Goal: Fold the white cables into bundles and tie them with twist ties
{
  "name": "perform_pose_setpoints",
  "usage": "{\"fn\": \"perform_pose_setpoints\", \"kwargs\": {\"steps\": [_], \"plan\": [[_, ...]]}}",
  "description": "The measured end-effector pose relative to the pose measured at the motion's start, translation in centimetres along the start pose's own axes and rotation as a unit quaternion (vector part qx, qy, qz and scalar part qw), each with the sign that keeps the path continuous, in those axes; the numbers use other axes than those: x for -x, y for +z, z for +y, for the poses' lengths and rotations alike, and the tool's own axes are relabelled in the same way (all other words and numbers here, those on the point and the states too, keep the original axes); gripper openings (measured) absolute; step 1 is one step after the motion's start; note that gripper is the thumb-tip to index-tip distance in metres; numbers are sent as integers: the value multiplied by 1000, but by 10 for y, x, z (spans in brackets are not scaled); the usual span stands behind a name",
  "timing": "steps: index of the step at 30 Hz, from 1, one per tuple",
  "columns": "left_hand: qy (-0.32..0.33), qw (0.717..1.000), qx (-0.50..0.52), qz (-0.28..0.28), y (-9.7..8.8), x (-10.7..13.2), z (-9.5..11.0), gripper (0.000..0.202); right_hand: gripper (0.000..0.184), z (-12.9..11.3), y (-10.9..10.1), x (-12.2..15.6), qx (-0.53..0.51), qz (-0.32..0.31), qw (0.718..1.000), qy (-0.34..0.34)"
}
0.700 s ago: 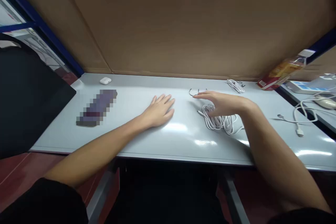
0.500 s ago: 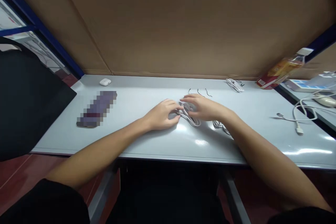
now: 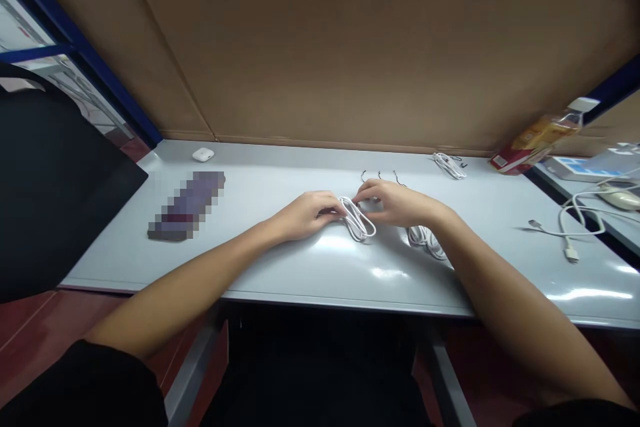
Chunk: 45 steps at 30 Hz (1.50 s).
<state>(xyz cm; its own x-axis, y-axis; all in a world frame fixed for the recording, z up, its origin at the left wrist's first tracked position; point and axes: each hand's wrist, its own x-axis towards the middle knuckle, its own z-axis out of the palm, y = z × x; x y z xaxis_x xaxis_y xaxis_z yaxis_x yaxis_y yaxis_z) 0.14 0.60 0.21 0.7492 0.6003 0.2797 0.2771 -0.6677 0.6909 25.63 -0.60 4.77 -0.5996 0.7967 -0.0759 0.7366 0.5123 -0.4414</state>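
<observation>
Head view: both hands meet at the middle of the pale grey glossy worktop over a thin white coiled cable. The left hand has its grip curled and pressed on the left end of the loops; the right hand pinches the same loops from the right with thumb and forefinger. The rest of this cable trails in a loose white heap just beside the right wrist, lying flat.

Behind the hands lie three short black twist ties. A second bundled white cable sits near the brown cardboard back wall, and a loose white charging lead lies well apart to the right. A small white earbud case rests far left.

Likely trouble: the loops are slack and held only at two points, so they may spring open or slide on the slick surface. The trailing heap under the right forearm could snag or tangle.
</observation>
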Motion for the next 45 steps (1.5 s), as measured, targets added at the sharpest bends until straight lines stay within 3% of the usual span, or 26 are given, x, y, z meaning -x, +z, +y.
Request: {"fn": "perform_pose_setpoints", "kwargs": {"steps": [4,7,9,12,15,18,20,24,27,32,37,42,45], "plan": [[-50,995,87,13,-4,-1,1,26,19,2,2,-3,-2,-5,1000,22],[-100,972,211,34,-11,-3,5,30,24,2,-5,0,-31,-24,999,37],[-110,951,277,78,-19,-3,7,33,27,2,-11,3,-97,-35,994,27],[-106,903,385,156,-30,-3,7,34,29,2,-19,6,-224,-34,974,15],[-117,843,489,191,-38,-3,5,35,30,-2,-22,6,-327,-21,944,32],[-150,802,540,207,-39,-4,5,35,29,-10,-22,7,-341,-2,938,69],[-176,791,546,211,-35,-5,6,35,34,-15,-21,7,-317,6,944,88],[-239,806,505,196,-24,-6,5,38,47,-14,-17,5,-281,-1,956,86],[-270,823,478,148,-15,-4,1,40,52,-7,-10,1,-271,-3,959,76],[-274,859,422,92,-7,-3,-4,44,37,-3,6,-8,-392,12,914,98],[-251,893,359,103,-4,-3,-4,50,34,-10,17,-14,-453,19,887,85],[-213,919,310,118,-1,-3,-4,39,27,-13,20,-13,-450,25,889,85],[-154,948,241,136,2,-1,-2,28,22,-17,19,-11,-416,26,906,77]]}}
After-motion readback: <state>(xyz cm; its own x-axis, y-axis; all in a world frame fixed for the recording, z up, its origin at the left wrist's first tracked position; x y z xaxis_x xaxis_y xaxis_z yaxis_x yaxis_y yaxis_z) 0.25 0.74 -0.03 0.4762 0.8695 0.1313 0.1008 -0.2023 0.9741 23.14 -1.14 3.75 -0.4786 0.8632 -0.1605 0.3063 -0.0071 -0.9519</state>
